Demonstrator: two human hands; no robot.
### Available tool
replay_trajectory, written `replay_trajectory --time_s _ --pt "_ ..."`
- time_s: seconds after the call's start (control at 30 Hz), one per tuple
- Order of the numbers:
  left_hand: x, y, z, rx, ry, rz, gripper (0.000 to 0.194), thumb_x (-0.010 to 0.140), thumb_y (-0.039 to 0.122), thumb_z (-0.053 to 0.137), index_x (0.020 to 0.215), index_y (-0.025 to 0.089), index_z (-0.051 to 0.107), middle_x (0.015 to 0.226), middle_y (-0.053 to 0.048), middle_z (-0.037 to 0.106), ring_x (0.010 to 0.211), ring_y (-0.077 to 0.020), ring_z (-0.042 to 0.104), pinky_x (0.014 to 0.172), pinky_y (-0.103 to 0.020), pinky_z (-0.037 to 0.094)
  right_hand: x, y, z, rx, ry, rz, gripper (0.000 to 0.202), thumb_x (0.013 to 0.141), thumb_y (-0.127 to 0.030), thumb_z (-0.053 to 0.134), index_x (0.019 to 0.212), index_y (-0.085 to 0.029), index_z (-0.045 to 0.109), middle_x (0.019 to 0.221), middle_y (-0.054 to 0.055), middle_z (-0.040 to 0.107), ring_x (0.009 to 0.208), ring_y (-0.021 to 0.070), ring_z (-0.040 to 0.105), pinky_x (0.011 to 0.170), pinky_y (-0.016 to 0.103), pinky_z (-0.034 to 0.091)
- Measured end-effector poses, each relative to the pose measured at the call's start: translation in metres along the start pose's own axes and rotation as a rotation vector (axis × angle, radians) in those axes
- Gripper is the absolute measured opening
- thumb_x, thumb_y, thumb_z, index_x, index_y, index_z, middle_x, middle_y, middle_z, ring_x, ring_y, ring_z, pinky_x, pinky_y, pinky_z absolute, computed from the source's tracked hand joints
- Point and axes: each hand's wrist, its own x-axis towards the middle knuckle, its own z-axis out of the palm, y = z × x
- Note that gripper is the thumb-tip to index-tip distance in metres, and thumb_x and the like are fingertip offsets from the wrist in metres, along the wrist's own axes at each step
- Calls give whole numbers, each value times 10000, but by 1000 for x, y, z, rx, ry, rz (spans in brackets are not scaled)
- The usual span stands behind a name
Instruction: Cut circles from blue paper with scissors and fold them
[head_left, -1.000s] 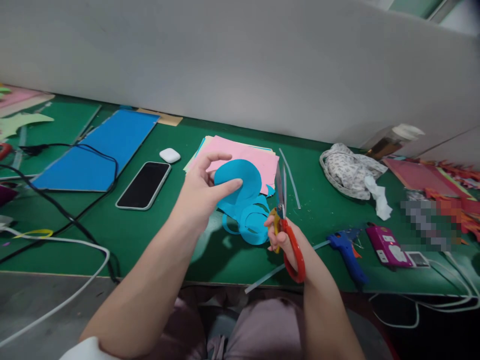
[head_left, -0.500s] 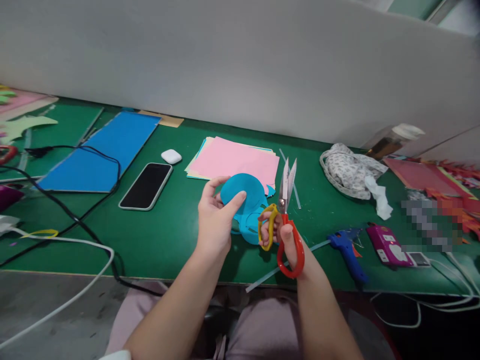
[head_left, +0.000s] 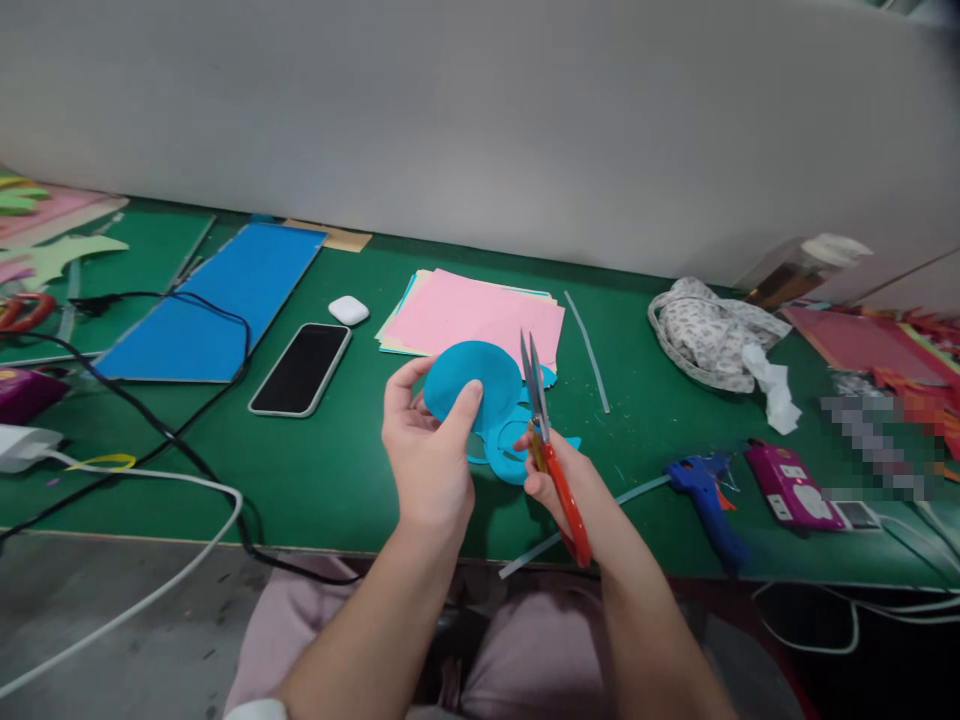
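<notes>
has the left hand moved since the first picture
Yes, the left hand has moved down the view: it overlapped the pink paper then, and now shows mostly below that paper's near edge.

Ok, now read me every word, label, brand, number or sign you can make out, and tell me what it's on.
No text can be read anywhere.
Scissors: no lettering visible.
Blue paper: no writing visible.
Phone: dark screen, nothing readable.
Purple box, right: pale markings, too small and blurred to read.
Glue gun: no label I can make out.
</notes>
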Motion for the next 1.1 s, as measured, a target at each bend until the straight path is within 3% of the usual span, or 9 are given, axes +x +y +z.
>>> replay_trajectory --time_s 0.23,0.53,0.73,0.9,1.1 --pt "1 3 -1 84 -47 79 422 645 222 813 992 226 572 829 18 603 703 -102 614 634 -205 542 -3 -8 -4 9 -84 39 499 695 -630 686 966 -223 590 628 -12 549 541 139 451 514 257 370" --pt "8 6 -11 221 -144 339 455 650 117 793 1045 248 609 1000 28 622 717 -44 600 580 -108 502 -3 0 -7 -22 -114 33 587 665 -702 661 974 -207 590 689 5 582 566 129 455 528 251 374" --pt "10 4 -11 233 -144 313 454 661 154 789 1062 234 591 908 24 613 687 -54 597 561 -126 512 -3 2 -6 32 -122 19 631 669 -752 608 988 -208 582 744 29 615 577 135 451 530 258 380" --pt "9 5 -10 231 -143 318 448 654 145 791 1049 233 599 956 19 618 717 -54 612 559 -114 514 -4 -2 -6 25 -134 33 679 653 -817 539 956 -210 555 673 -3 566 530 113 370 513 252 336" --pt "10 5 -10 177 -154 289 447 645 118 793 1035 238 611 979 23 635 756 -54 629 578 -99 519 -3 -1 -6 11 -110 24 637 656 -789 577 920 -209 568 659 -3 526 551 124 404 519 256 328"
